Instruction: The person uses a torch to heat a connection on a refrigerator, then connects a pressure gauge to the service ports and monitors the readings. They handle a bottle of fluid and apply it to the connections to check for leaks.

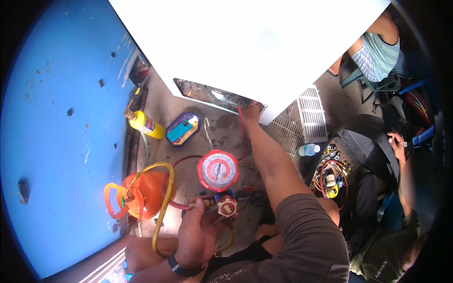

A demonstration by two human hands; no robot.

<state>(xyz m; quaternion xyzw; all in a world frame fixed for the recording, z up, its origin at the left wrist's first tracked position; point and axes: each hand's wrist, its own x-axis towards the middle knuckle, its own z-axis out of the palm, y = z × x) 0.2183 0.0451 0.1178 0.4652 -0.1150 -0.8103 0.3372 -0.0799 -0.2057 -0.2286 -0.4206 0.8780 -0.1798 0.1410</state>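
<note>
Holding gauge manifold (218, 180) (red-rimmed), left hand (199, 229) — right hand (252, 111), at cabinet opening (207, 93)

A scuffed blue wall (61, 151) borders the stained grey floor (226, 134).

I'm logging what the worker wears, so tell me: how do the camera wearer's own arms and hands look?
Neither the left hand nor the right hand shows a glove. A narrow, dark wristband circles the left wrist; none shows on the right. The right arm has a short, dark grey-brown fabric sleeve.
</note>
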